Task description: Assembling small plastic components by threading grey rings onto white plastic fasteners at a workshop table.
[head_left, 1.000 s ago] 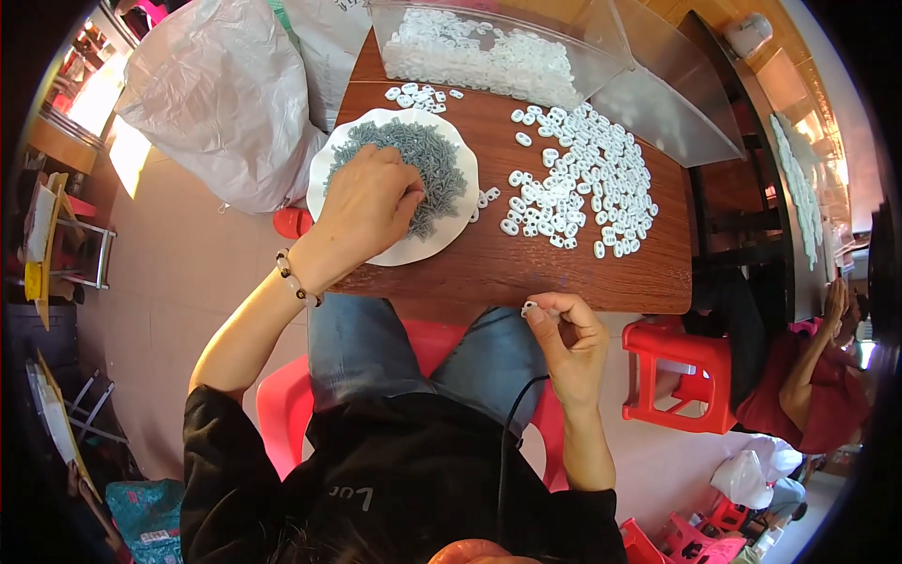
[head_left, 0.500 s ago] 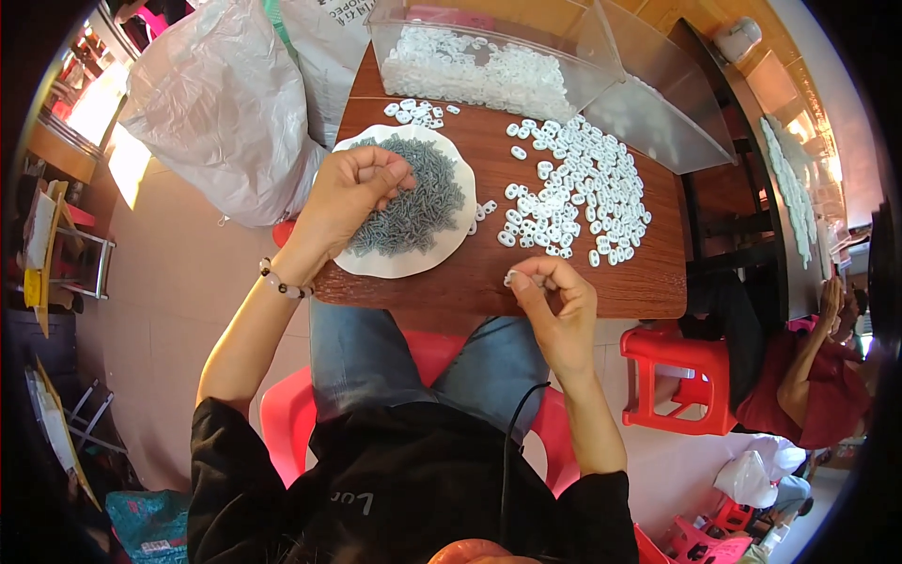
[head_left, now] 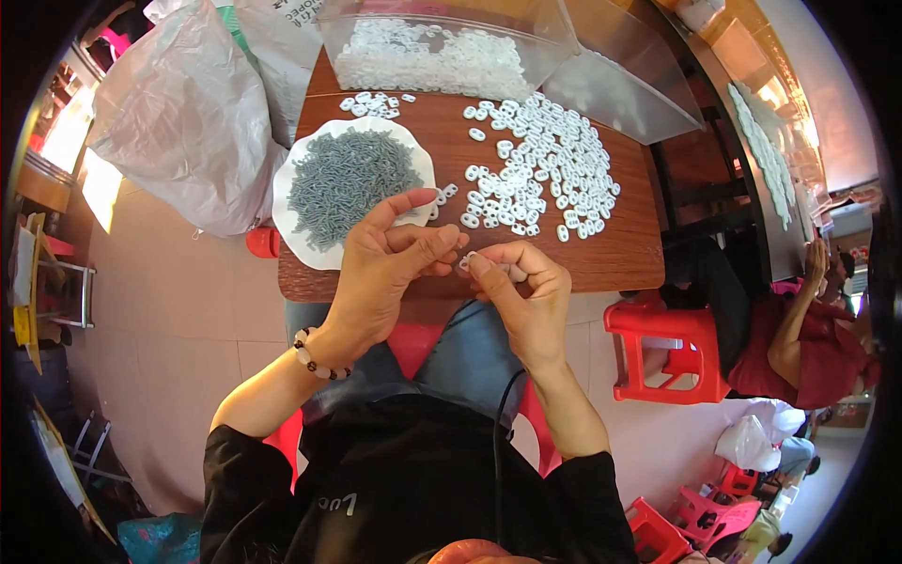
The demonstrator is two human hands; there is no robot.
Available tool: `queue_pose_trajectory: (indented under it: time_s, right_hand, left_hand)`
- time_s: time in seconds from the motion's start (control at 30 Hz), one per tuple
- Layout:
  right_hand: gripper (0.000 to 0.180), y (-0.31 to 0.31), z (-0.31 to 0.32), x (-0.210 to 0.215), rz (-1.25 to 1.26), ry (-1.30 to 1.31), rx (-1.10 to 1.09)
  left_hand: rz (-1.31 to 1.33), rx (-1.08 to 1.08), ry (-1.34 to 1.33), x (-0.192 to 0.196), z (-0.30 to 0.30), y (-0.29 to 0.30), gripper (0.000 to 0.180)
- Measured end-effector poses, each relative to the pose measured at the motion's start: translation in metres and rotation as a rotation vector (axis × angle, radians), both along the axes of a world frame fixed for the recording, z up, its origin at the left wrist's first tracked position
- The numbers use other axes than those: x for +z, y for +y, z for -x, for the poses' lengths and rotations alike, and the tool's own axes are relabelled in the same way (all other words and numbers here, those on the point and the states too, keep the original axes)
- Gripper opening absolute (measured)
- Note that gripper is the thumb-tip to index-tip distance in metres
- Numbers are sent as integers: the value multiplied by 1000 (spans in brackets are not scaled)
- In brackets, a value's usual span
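Observation:
Close to the table's front edge, my right hand (head_left: 528, 299) pinches a small white oval piece (head_left: 465, 263) between thumb and forefinger. My left hand (head_left: 387, 261) is right beside it, thumb pressed to the fingers and forefinger raised; whatever it holds is too small to make out. Beyond the left hand stands a white scalloped plate (head_left: 285, 230), with a heap of thin grey screw-like pieces (head_left: 348, 183) on it. Many white oval pieces with holes (head_left: 573, 160) lie spread on the wooden table (head_left: 432, 132) beyond my right hand.
A clear box (head_left: 442, 70) of white pieces stands at the table's back, beside a clear panel (head_left: 625, 89). White sacks (head_left: 183, 122) crowd the left side. To the right are a red stool (head_left: 662, 348) and a seated person in dark red (head_left: 808, 348).
My left hand has come away from the heap on the plate, moving right and nearer to me, beside my right hand. My right hand still pinches the white piece. The view has shifted slightly.

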State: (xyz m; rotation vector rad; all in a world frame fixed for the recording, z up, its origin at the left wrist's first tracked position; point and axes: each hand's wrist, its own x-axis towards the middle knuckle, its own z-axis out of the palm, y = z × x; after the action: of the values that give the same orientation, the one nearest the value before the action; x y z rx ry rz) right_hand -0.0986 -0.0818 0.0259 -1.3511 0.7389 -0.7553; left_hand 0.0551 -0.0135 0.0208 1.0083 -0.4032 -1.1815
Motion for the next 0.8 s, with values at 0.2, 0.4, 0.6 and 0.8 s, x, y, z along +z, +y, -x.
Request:
queue_pose_trajectory:
  time_s: [0.2, 0.4, 0.6, 0.8]
  right_hand:
    - [10, 1, 23, -5, -69, -46, -52]
    - [8, 4, 34, -10, -74, -66, -110]
    - [5, 5, 37, -11, -38, -82, -157]
    - [3, 4, 37, -16, -8, -38, -152]
  left_hand:
    - [26, -47, -84, -7, 22, -5, 50]
    - [2, -62, -2, -12, 36, -9, 51]
    - [6, -68, -8, -15, 41, -11, 51]
    - [19, -62, -3, -20, 43, -10, 51]
